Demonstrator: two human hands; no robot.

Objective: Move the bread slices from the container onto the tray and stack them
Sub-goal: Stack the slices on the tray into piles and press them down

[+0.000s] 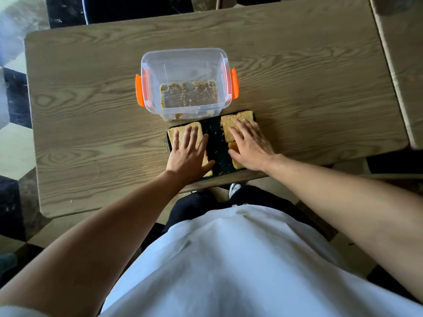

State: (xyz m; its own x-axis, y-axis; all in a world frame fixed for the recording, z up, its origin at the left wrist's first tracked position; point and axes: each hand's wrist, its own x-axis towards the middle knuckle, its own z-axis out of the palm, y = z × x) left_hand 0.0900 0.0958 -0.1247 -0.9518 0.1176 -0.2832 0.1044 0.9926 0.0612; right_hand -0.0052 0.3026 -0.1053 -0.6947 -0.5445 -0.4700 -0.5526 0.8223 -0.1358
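A dark tray [215, 138] lies at the table's near edge. Bread slices [180, 131] lie on its left half, and more bread slices [231, 124] lie on its right half. My left hand [188, 154] rests flat on the left slices with fingers spread. My right hand [250, 145] rests flat on the right slices, fingers spread too. Behind the tray stands a clear plastic container [185, 65] with orange clips. Only crumbs and small scraps show inside it.
The wooden table [91, 110] has crumbs scattered left of the tray. A second table [400, 65] stands to the right. A dark chair back [137, 8] sits beyond the far edge. My legs and a shoe are under the near edge.
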